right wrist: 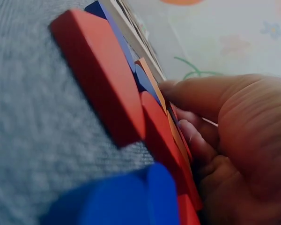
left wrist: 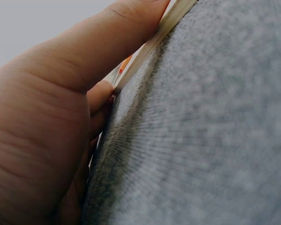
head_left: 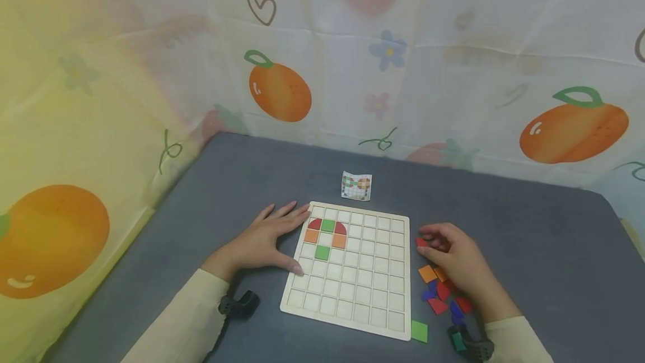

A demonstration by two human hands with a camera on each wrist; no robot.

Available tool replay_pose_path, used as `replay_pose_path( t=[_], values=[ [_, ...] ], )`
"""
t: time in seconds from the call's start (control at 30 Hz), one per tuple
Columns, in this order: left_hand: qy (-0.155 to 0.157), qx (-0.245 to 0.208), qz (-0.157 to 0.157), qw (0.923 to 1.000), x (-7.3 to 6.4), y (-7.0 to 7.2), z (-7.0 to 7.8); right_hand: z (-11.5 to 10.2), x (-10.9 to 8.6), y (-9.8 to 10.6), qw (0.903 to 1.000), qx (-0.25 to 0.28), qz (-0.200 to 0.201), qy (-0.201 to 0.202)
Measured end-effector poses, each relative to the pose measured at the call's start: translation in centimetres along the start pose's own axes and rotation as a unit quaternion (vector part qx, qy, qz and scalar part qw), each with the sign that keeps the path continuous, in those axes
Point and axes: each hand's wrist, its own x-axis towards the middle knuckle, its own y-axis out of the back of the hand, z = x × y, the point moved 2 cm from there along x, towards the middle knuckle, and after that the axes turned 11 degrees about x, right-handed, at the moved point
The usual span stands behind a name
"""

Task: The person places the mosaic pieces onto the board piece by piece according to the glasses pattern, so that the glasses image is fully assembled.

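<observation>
Pale grid board (head_left: 345, 291) lies flat, L hand (head_left: 264, 244) on its L edge, w/ red/green/orange tiles (head_left: 328, 226) up top left. R hand (head_left: 458, 254) pinches a red pc (head_left: 421, 242) beside it, near mixed loose pcs (head_left: 437, 306).

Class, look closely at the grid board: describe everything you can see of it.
The board is pale, wood-like and nearly square, with rounded corners, a narrow rim and rows of square cells. It lies flat on the grey table. Toward its far left corner sit two red curved pieces, two green squares and two orange squares, framing a bare cell; most cells are bare. The left hand touches its left side with thumb and fingertips.
</observation>
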Motion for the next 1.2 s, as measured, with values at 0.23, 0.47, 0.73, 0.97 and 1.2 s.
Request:
replay_pose_path(
  t=[0.23, 0.47, 0.73, 0.97, 1.2],
  values=[
    [0.000, 0.002, 0.001, 1.0000, 0.0, 0.1, 0.1, -0.4, -0.1, -0.2, 0.9995, -0.030, -0.007, 0.008],
    [-0.002, -0.006, -0.001, 1.0000, 0.0, 0.2, 0.1, -0.5, -0.2, -0.2, 0.9998, -0.017, -0.008, -0.002],
    [0.001, -0.009, -0.003, 1.0000, 0.0, 0.1, 0.0, -0.7, -0.2, -0.2, 0.9998, 0.008, 0.020, 0.000],
    [0.001, -0.010, -0.003, 0.9999, -0.1, 0.1, 0.0, -1.9, -0.2, -0.3, 0.9967, 0.065, 0.042, -0.025],
    [0.006, -0.007, -0.001, 1.0000, -0.1, 0.1, 0.0, -4.6, -0.6, -0.8, 0.9900, 0.140, 0.016, -0.009]
  ],
)
